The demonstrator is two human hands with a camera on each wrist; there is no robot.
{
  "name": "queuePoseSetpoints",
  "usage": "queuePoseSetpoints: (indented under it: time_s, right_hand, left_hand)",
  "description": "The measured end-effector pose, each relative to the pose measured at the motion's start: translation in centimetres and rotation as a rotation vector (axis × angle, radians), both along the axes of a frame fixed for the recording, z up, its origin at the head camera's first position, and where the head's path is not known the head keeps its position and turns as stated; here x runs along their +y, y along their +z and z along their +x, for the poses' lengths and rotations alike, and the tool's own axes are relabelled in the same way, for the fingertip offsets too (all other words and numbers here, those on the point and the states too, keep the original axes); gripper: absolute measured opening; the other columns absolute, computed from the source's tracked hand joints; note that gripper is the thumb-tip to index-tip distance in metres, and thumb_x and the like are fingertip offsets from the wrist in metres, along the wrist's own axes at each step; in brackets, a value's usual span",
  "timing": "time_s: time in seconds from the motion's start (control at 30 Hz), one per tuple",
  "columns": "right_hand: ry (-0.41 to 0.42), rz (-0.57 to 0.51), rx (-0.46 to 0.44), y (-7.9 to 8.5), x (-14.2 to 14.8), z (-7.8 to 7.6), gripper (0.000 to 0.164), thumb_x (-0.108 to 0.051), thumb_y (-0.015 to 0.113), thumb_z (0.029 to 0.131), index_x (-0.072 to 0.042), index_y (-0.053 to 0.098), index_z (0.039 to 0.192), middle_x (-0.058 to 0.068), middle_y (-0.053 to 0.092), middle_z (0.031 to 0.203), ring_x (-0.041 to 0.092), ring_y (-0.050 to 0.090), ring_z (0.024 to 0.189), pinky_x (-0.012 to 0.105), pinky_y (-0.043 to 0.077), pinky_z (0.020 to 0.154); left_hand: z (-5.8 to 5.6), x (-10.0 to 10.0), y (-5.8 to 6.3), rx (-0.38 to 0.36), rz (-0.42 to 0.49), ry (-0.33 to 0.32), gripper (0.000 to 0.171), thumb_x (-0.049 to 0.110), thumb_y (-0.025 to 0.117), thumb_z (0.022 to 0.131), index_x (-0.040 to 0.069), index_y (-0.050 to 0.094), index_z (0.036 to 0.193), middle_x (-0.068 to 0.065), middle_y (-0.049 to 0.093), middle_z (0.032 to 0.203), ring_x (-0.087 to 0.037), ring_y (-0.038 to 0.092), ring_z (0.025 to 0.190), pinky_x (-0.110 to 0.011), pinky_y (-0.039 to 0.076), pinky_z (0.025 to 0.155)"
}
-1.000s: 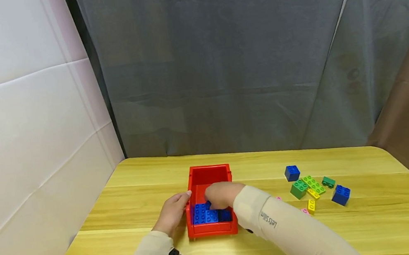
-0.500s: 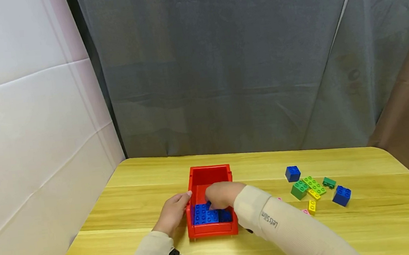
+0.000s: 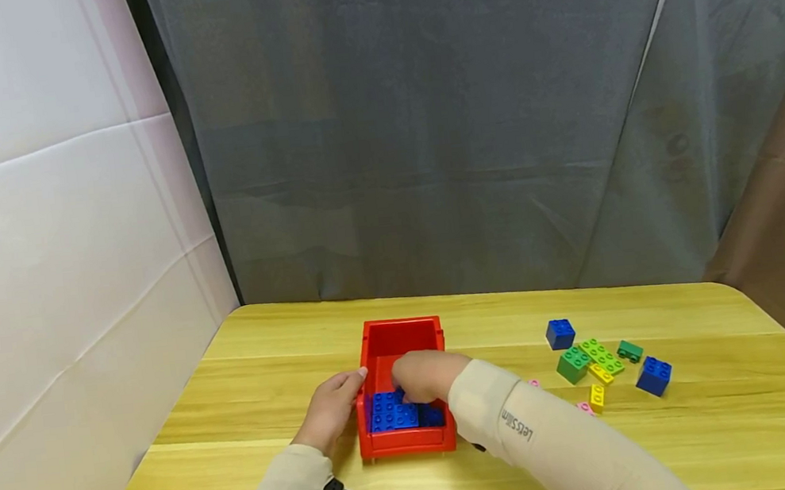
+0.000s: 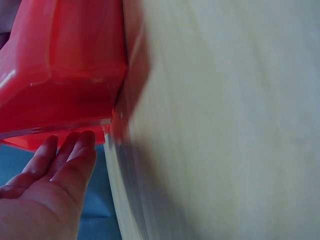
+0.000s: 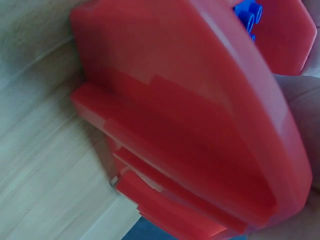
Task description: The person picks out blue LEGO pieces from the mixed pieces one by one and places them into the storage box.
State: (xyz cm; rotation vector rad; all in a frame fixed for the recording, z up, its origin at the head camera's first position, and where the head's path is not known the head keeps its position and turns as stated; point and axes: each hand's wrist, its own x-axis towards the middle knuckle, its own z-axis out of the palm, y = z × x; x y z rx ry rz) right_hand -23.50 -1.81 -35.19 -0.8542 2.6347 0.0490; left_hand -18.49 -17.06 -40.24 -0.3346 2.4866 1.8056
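Note:
A red plastic bin (image 3: 407, 441) stands lengthwise on the table, with several blue toy bricks (image 3: 393, 412) inside its near end. My left hand (image 3: 332, 409) rests against the bin's left side, its fingers straight along the outer wall in the left wrist view. Over the right rim reaches my right hand (image 3: 426, 375), its fingers curled down at a blue brick (image 3: 399, 395) among the others. The fingertips and most of that brick are hidden behind the hand. In the right wrist view, blue studs (image 5: 247, 14) show past the bin's wall.
To the right lie loose bricks: two blue ones (image 3: 561, 334), a green one (image 3: 573, 365), a lime plate (image 3: 601, 355), yellow ones (image 3: 598, 397) and a small green wheeled piece (image 3: 629, 350). Pink pieces (image 3: 585, 407) are partly covered by the right sleeve. A grey curtain (image 3: 381, 134) hangs behind the table.

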Motion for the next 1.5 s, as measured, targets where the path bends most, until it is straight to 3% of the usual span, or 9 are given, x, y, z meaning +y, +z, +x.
queuePoseSetpoints:
  time_s: [0.4,0.7,1.07,1.5]
  right_hand:
    - [0.011,-0.019,-0.001,-0.4,0.2,-0.2,0.022,-0.025,0.067,0.091,-0.016,0.07,0.111,-0.004,0.066,0.096,0.012,0.057,0.083,0.031,0.051,0.093]
    - [0.003,-0.093,0.02,0.0,0.5,0.3,0.031,-0.023,0.067,0.091,-0.017,0.067,0.122,-0.004,0.068,0.113,0.014,0.062,0.104,0.032,0.048,0.098]
    - [0.053,-0.21,0.117,0.8,2.0,0.7,0.038,-0.022,0.068,0.09,-0.018,0.064,0.128,-0.001,0.064,0.124,0.017,0.058,0.117,0.032,0.048,0.099]
    - [0.048,-0.332,0.259,1.6,4.6,1.2,0.046,-0.023,0.07,0.089,-0.017,0.06,0.132,0.004,0.056,0.134,0.021,0.051,0.125,0.038,0.047,0.1]
  left_hand:
    - [0.0,0.2,-0.2,-0.014,0.0,0.007,0.055,0.041,0.046,0.1,-0.005,0.056,0.129,-0.022,0.06,0.123,-0.036,0.055,0.112,-0.053,0.043,0.1]
    - [0.0,0.2,-0.1,-0.021,0.008,0.007,0.055,0.041,0.046,0.1,-0.004,0.055,0.13,-0.024,0.057,0.128,-0.04,0.051,0.118,-0.057,0.039,0.103]
    - [-0.1,0.1,-0.2,-0.021,0.01,0.002,0.055,0.041,0.046,0.1,-0.004,0.055,0.131,-0.022,0.059,0.126,-0.037,0.053,0.115,-0.055,0.042,0.101]
    - [-0.1,0.1,-0.2,-0.025,0.001,0.003,0.057,0.042,0.045,0.1,-0.004,0.053,0.132,-0.024,0.056,0.129,-0.04,0.049,0.119,-0.057,0.039,0.103]
